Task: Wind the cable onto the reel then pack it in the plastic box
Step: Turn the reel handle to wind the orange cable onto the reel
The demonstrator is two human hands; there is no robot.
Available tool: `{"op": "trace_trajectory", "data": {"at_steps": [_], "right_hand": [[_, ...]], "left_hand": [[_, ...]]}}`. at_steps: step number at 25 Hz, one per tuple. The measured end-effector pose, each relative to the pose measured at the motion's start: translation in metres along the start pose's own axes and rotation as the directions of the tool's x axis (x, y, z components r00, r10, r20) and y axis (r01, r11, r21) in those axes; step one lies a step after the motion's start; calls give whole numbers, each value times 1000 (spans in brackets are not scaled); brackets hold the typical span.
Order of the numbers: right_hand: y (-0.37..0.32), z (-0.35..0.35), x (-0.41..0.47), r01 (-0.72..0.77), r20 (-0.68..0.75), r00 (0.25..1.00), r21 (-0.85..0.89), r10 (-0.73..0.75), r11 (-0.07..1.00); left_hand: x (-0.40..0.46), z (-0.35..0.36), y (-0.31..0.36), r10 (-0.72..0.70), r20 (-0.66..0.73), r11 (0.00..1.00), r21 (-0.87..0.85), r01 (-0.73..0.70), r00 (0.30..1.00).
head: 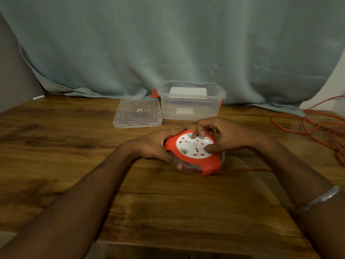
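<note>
Red reel [194, 152] | gripped by left hand [158, 144] | right hand [224, 135] on top

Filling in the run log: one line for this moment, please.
left hand grips round orange-and-white cable reel | right hand fingers on white face | loose orange cable mostly unwound | clear plastic box open

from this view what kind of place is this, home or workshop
Probably a room at home, not a workshop: a wood-grain table against a draped grey-green curtain, with a household plastic box on it.
</note>
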State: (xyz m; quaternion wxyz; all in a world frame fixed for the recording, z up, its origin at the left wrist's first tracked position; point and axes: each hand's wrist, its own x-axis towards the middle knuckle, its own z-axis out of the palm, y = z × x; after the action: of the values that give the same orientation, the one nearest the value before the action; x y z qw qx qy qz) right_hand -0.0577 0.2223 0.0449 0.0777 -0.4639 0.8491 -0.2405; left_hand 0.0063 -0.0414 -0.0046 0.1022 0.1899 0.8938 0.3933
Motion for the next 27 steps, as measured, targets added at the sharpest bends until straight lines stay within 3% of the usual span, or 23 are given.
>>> {"op": "trace_trajectory", "data": {"at_steps": [15,23,27], "right_hand": [[-5,22,9,-16,-191,980,-340,-52,940],[1,19,6,60,-295,951,-126,-95,990],[13,5,0,34,-112,993,42,-29,999]], "left_hand": [[0,2,0,11,-38,1000,8,-11,999],[0,0,0,20,-16,1000,-7,-20,1000],[3,-3,-3,9,21,1000,-2,-9,1000]]}}
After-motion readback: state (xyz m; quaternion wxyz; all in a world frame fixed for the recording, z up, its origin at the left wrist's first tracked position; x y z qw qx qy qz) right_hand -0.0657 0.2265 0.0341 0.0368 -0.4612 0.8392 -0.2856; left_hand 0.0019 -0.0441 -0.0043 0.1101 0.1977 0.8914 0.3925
